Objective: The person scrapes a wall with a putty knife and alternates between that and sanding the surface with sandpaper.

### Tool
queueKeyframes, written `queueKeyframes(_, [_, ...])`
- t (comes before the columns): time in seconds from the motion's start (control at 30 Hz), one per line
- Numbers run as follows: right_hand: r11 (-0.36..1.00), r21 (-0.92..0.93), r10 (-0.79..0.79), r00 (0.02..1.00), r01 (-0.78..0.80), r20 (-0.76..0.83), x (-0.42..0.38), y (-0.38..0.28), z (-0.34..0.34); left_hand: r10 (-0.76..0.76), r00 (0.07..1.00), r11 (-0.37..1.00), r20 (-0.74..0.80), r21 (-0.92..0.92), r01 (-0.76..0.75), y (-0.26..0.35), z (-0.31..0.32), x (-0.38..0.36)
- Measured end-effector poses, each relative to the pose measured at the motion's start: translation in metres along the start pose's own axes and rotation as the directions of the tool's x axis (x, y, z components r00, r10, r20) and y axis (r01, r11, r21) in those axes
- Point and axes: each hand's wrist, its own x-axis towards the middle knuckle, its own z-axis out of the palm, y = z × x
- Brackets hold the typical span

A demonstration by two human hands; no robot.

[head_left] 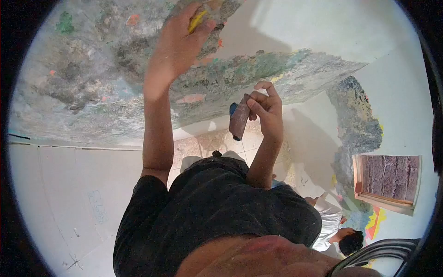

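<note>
My left hand [177,44] is raised to the patchy grey and green wall [124,60], fingers closed around a small yellow object [197,21]. What that object is cannot be made out. Lower and to the right, my right hand [268,110] pinches a flat brown sheet-like piece [240,119] between thumb and fingers. A blue and black part shows behind that piece. The right hand is held away from the wall, in front of my body.
Smooth white wall [318,27] borders the rough patches. On the right is a small framed opening [390,180] with brickwork behind it. A person in a white shirt [328,219] is at lower right, near dark looped cables [385,251]. Tiled floor [251,141] shows below.
</note>
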Motion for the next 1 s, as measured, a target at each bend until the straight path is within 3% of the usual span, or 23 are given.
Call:
queueKeyframes(0.03, [1.0, -0.001, -0.004, 1.0, 0.004, 0.01, 0.002, 0.0, -0.002, 0.177, 0.983, 0.984, -0.048, 0.04, -0.175, -0.007, 0.006, 0.011])
queueKeyframes(0.1, [1.0, -0.003, 0.011, 0.999, -0.011, 0.034, 0.0, 0.003, -0.003, 0.49, 0.864, 0.869, -0.119, 0.14, -0.474, -0.025, 0.02, 0.028])
queueKeyframes(0.2, [1.0, -0.019, 0.014, 1.0, -0.014, -0.017, 0.003, 0.004, 0.005, 0.292, 0.955, 0.956, -0.053, 0.043, -0.29, -0.023, 0.007, 0.019])
queueKeyframes(0.3, [1.0, -0.004, 0.003, 0.998, -0.003, 0.055, -0.001, 0.003, 0.003, 0.069, 0.997, 0.995, 0.041, -0.077, -0.066, -0.004, -0.001, 0.014])
queueKeyframes(0.4, [0.999, -0.025, 0.04, 0.999, -0.04, -0.02, 0.0, 0.001, 0.01, 0.157, 0.983, 0.988, 0.099, -0.011, -0.157, -0.005, -0.003, 0.024])
queueKeyframes(0.5, [1.0, -0.03, 0.009, 0.999, -0.008, 0.046, -0.003, -0.001, 0.008, 0.267, 0.962, 0.959, 0.05, 0.079, -0.271, 0.011, -0.024, 0.014])
queueKeyframes(0.6, [0.999, -0.032, 0.035, 0.999, -0.034, 0.036, -0.003, 0.0, 0.01, 0.338, 0.929, 0.918, 0.151, 0.165, -0.361, 0.007, -0.015, 0.036])
queueKeyframes(0.77, [0.999, -0.02, 0.03, 0.997, -0.028, 0.074, -0.002, -0.001, 0.013, 0.432, 0.901, 0.896, 0.035, 0.094, -0.434, 0.014, -0.026, 0.03])
queueKeyframes(0.9, [0.998, -0.039, 0.047, 0.998, -0.046, 0.041, 0.002, 0.006, 0.016, 0.282, 0.944, 0.949, 0.169, 0.095, -0.301, 0.021, -0.018, 0.032])
queueKeyframes(1.0, [1.0, -0.014, 0.019, 0.995, -0.018, 0.099, -0.004, 0.0, 0.013, 0.176, 0.978, 0.981, 0.114, 0.058, -0.183, 0.027, -0.031, 0.019])
